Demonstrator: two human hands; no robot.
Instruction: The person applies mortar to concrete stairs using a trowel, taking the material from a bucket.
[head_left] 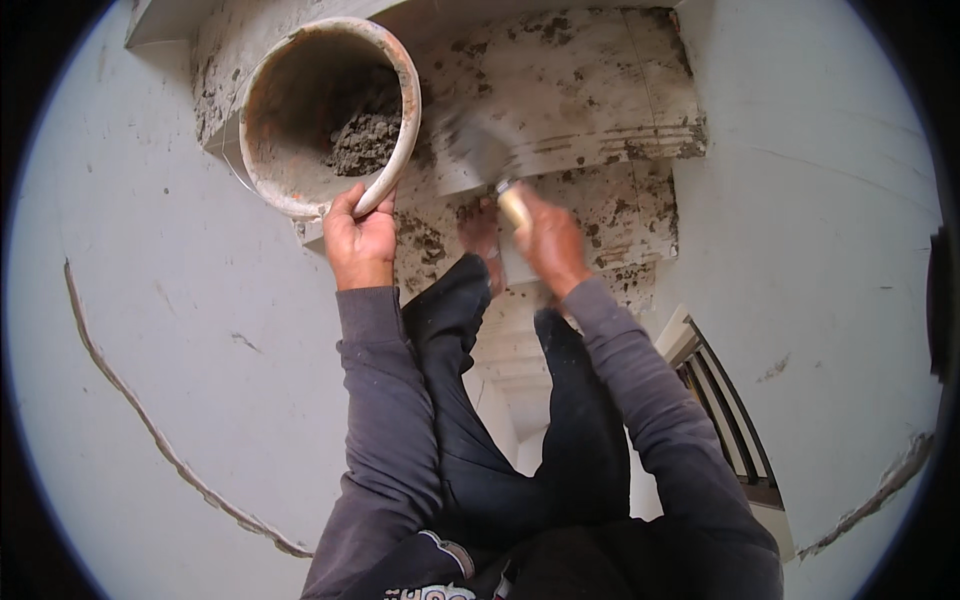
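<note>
My left hand (pixel 362 240) grips the near rim of a bucket (pixel 290 175), which is tilted so its mouth faces me. Inside lies a clump of grey mortar (pixel 365 142). My right hand (pixel 548 238) is closed round the pale wooden handle of a trowel (pixel 514 207). Its metal blade, blurred by motion, points away from me over a step, to the right of the bucket. Whether mortar sits on the blade, I cannot tell.
Mortar-spattered stair steps (pixel 590 90) rise ahead, and a bare foot (pixel 480 228) stands on a lower one. Pale walls flank both sides; a long crack (pixel 140 405) runs along the left one. Dark railing bars (pixel 722 400) show at the lower right.
</note>
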